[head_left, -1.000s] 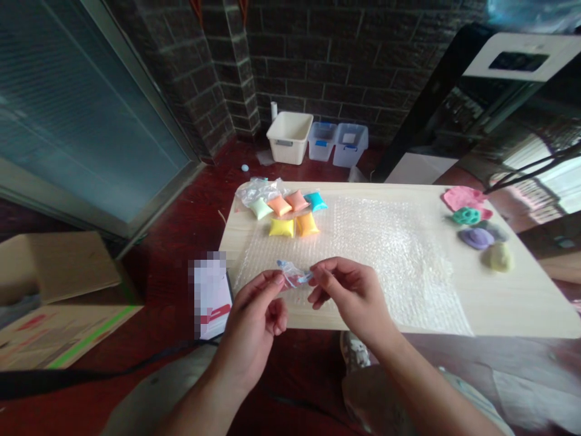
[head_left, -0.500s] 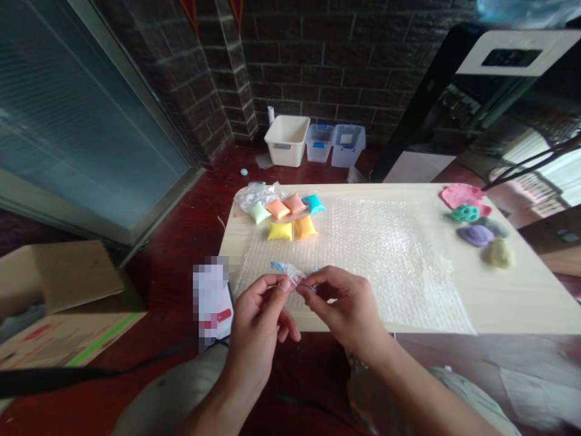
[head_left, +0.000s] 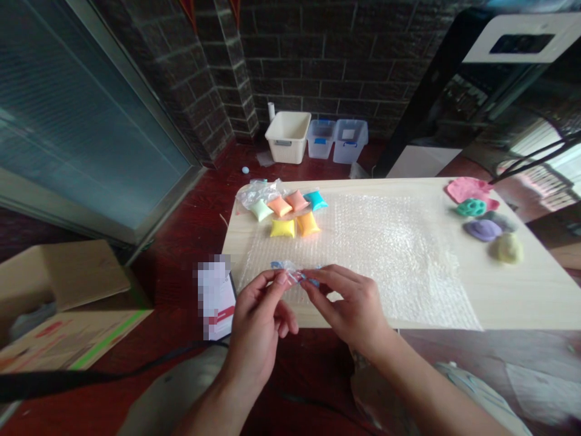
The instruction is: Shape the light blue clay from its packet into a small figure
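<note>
Between my two hands, over the near edge of the table, is a crumpled clear plastic wrapper (head_left: 290,270) with blue bits. My left hand (head_left: 261,303) pinches its left part between thumb and forefinger, the other fingers curled. Gripping the right part, my right hand (head_left: 349,300) has thumb and fingertips pressed together. Whatever lies inside the wrapper is too small to make out. Beyond my hands, on the bubble wrap, rest a yellow packet (head_left: 282,228) and an orange packet (head_left: 308,224). Behind them sit a pale green packet (head_left: 262,210), peach packets (head_left: 280,206) and a blue packet (head_left: 316,200).
Bubble wrap (head_left: 385,242) covers much of the pale table (head_left: 535,297). Pink clay (head_left: 469,190), green clay (head_left: 471,208), purple clay (head_left: 483,229) and a pale yellow lump (head_left: 507,249) lie at the right. An opened cardboard box (head_left: 86,284) stands left; bins (head_left: 288,136) stand by the wall.
My fingers have shifted slightly on the wrapper, and the right hand's fingers are a little straighter. The whole view has moved a little; the packets and clay stay in place on the table.
</note>
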`<action>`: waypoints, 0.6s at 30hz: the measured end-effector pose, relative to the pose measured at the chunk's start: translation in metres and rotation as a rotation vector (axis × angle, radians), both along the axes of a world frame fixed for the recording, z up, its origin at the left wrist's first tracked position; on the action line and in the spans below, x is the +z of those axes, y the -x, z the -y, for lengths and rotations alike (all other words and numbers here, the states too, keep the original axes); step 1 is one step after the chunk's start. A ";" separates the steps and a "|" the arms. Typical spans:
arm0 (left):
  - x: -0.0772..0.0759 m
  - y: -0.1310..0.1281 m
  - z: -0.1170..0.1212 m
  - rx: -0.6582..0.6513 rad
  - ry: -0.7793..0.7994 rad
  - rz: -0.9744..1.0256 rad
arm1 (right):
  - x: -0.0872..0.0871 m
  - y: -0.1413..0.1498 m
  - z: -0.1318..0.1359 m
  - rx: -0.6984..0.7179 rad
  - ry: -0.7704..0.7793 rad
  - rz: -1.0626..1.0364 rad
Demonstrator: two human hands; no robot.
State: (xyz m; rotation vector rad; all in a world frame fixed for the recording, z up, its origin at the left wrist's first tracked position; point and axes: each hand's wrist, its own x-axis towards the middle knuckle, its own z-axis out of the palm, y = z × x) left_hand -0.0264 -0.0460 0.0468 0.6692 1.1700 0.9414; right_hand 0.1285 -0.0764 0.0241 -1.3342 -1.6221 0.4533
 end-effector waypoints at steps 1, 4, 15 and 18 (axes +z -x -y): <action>0.000 0.000 0.000 -0.010 -0.007 -0.008 | 0.000 0.000 0.000 0.009 -0.036 0.059; -0.001 0.002 0.001 -0.048 -0.026 -0.043 | 0.001 -0.003 -0.002 0.045 -0.106 0.220; -0.008 0.010 -0.002 -0.257 -0.081 -0.214 | -0.007 -0.013 -0.003 0.116 -0.158 0.480; -0.010 0.013 -0.004 -0.312 -0.108 -0.230 | -0.008 -0.012 -0.003 0.115 -0.163 0.492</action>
